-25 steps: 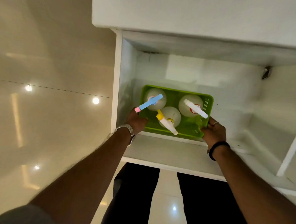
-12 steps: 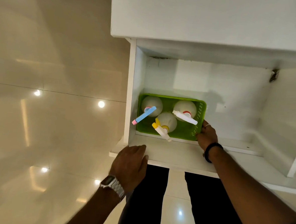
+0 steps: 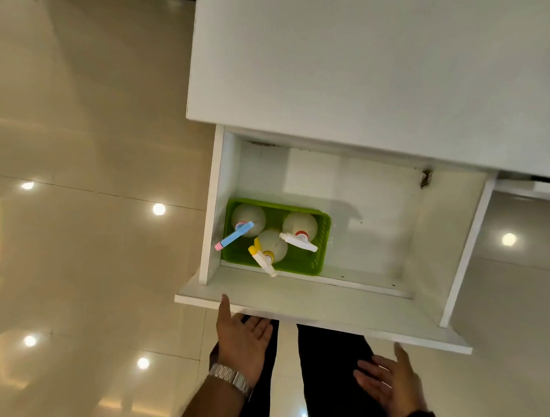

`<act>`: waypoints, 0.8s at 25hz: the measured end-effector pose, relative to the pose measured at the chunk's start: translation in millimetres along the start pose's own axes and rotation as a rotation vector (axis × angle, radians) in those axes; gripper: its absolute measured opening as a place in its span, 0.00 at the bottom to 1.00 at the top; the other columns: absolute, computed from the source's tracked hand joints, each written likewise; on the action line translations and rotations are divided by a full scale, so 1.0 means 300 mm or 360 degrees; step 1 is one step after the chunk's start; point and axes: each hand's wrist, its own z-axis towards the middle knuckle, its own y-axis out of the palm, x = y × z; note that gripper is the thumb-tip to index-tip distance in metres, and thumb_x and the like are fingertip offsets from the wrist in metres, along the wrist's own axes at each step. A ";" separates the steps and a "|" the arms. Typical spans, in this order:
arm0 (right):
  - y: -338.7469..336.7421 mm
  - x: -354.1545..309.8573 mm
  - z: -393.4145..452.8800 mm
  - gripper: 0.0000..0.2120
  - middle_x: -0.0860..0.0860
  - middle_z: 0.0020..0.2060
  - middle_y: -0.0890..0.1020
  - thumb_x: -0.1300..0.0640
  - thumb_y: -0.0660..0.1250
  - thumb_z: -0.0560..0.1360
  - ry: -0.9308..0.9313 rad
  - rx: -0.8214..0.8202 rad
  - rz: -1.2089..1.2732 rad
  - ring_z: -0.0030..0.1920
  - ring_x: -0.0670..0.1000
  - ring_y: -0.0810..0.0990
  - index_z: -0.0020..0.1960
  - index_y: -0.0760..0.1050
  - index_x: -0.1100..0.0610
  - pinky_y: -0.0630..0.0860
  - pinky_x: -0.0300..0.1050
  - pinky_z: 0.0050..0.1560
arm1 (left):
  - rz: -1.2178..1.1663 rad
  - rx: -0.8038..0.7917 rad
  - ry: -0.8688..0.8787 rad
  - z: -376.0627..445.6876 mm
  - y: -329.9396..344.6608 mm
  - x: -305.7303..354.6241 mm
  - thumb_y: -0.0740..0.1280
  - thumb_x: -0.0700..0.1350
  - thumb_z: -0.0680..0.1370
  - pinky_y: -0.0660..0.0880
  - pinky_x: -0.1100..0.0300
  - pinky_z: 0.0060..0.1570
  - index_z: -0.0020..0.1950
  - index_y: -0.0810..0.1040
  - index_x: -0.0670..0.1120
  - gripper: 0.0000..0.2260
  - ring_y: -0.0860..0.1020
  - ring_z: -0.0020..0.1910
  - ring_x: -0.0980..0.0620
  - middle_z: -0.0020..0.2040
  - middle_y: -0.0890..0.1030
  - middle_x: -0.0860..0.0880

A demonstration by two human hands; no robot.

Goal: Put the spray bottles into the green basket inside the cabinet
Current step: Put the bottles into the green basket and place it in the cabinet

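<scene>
A green basket [image 3: 321, 243] stands on the floor of the white cabinet [image 3: 379, 214], pushed into its left corner. Three pale spray bottles stand upright in it: one with a blue and pink nozzle [image 3: 248, 221], one with a yellow and white nozzle [image 3: 273, 248], one with a white nozzle and red collar [image 3: 300, 226]. My left hand [image 3: 243, 338] is open, palm up, just below the cabinet's front ledge, its thumb at the ledge edge. My right hand [image 3: 385, 379] is open too, lower and to the right, holding nothing. Both hands are outside the cabinet.
The cabinet's white top [image 3: 372, 69] overhangs the opening. A white front ledge [image 3: 325, 311] juts toward me. The right half of the cabinet floor [image 3: 370, 256] is bare. Glossy beige floor tiles [image 3: 89, 229] lie on both sides. My dark trouser legs [image 3: 327, 388] are below the ledge.
Both hands have let go of the basket and pulled back out of the cabinet, ending open below the front ledge. The view has risen and drawn away.
</scene>
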 end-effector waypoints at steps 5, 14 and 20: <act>0.081 -0.178 -0.019 0.32 0.62 0.73 0.70 0.42 0.61 0.81 0.0146 -0.0013 0.0963 0.73 0.63 0.70 0.78 0.61 0.60 0.65 0.62 0.74 | -0.0278 0.0299 -0.0120 -0.015 0.185 0.066 0.61 0.68 0.74 0.63 0.38 0.74 0.82 0.51 0.52 0.42 0.56 0.80 0.37 0.82 0.53 0.42; 0.255 -0.488 -0.128 0.24 0.54 0.64 0.78 0.48 0.66 0.78 -0.0005 -0.0128 0.0959 0.61 0.56 0.79 0.72 0.70 0.53 0.71 0.52 0.70 | -0.0105 0.0034 0.0050 -0.054 0.400 0.187 0.60 0.69 0.72 0.69 0.41 0.67 0.73 0.68 0.52 0.34 0.68 0.71 0.37 0.73 0.69 0.42; 0.338 -0.715 -0.219 0.27 0.56 0.58 0.74 0.47 0.64 0.79 -0.0226 -0.0389 0.1027 0.56 0.56 0.75 0.75 0.66 0.56 0.73 0.49 0.58 | 0.0033 -0.0234 0.0187 -0.137 0.619 0.292 0.61 0.68 0.73 0.71 0.43 0.67 0.79 0.59 0.46 0.40 0.66 0.72 0.35 0.76 0.63 0.36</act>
